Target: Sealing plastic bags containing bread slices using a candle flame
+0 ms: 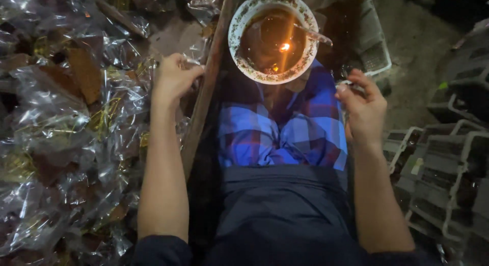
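Observation:
A round white bowl (239,21) with a dirty rim sits ahead of my lap and holds dark liquid with a small burning flame (284,47). A thin stick (313,35) rests across its right rim. My left hand (174,78) is at the edge of a heap of clear plastic packets (66,123), fingers pinched on a bit of plastic film. My right hand (362,109) hovers right of the bowl, fingers curled around a small clear piece; what it is I cannot tell. A blue and red checked cloth (282,128) covers my legs.
A long wooden bar (206,92) runs between my left arm and my lap. Stacked dark trays with white edges (443,174) stand at the right. A white crate (374,47) lies behind the bowl on bare ground.

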